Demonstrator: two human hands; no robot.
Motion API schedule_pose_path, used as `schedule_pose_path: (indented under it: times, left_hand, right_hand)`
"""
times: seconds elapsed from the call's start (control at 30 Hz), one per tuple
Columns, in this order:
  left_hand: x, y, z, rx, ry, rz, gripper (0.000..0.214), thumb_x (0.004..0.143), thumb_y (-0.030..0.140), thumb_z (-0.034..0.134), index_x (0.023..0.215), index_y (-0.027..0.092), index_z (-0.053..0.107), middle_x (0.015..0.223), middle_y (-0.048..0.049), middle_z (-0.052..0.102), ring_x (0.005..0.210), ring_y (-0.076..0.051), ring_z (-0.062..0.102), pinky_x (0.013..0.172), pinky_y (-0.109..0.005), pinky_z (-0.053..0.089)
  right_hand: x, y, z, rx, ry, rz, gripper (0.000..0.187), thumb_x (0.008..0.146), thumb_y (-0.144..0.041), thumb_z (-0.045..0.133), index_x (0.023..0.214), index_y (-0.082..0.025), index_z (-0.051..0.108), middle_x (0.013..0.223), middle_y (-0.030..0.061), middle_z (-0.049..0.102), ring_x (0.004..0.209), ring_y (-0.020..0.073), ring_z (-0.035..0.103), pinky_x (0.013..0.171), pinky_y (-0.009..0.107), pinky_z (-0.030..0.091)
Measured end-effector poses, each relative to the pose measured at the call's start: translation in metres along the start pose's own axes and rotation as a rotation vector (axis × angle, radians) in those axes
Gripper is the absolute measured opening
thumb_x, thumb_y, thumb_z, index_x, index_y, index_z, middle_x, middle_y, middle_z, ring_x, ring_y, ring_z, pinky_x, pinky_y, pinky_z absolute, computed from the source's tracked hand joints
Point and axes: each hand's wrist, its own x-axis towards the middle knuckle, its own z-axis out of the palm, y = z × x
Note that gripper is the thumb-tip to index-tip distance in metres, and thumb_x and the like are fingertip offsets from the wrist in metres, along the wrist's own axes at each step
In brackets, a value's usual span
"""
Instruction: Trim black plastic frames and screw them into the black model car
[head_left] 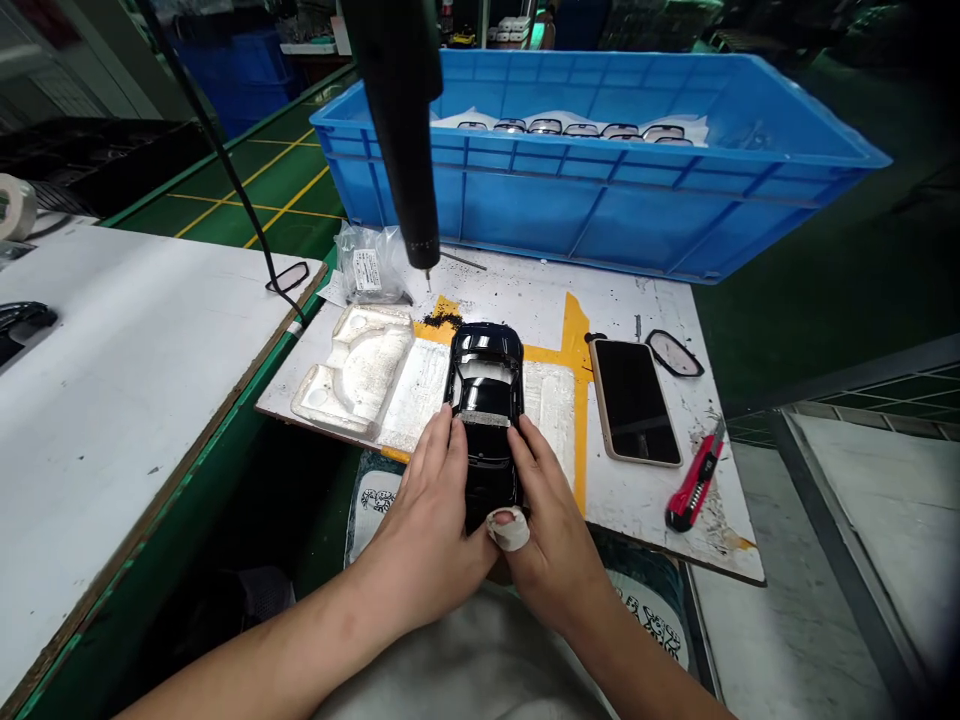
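Observation:
A glossy black toy car (489,390) lies between my hands, over a white foam pad (551,395) at the front of the small work board. My left hand (431,500) is closed along the car's left side. On the other side my right hand (551,500) grips it too, with white tape wrapped round the thumb. The near end of the car is partly hidden by my hands. Above and beyond the car hangs a black electric screwdriver (409,150), its bit pointing down near a scatter of small black screws (441,320).
A large blue crate (585,200) with several clear-windowed parts stands behind the board. A shaped foam block (356,370) and a plastic bag (367,265) lie left. Rightward are a phone (636,400), a dark-rimmed clear part (675,353) and a red utility knife (695,483).

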Motion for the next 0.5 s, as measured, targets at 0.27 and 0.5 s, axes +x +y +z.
schedule_pose_path:
  times: [0.27,0.5]
  left_hand:
    - [0.027,-0.017,-0.009,-0.243,0.207,-0.071,0.068,0.096,0.048,0.059,0.155,0.023,0.034,0.169,-0.0135,0.022,0.158,-0.032,0.019,0.128,-0.057,0.022]
    - [0.065,-0.006,0.004,-0.514,0.336,-0.021,0.034,0.095,0.052,0.057,0.100,0.019,0.063,0.160,-0.0159,0.037,0.150,-0.035,0.036,0.123,-0.061,0.030]
  right_hand:
    - [-0.007,0.023,-0.007,0.052,0.138,-0.040,0.059,0.102,-0.053,0.042,0.156,-0.034,0.030,0.163,0.0072,0.033,0.150,0.0280,0.034,0.121,0.059,0.037]
    - [0.004,0.029,-0.015,0.087,0.170,0.099,0.055,0.103,-0.048,0.041,0.156,-0.032,0.036,0.165,0.0077,0.031,0.154,0.0289,0.029,0.124,0.063,0.027]
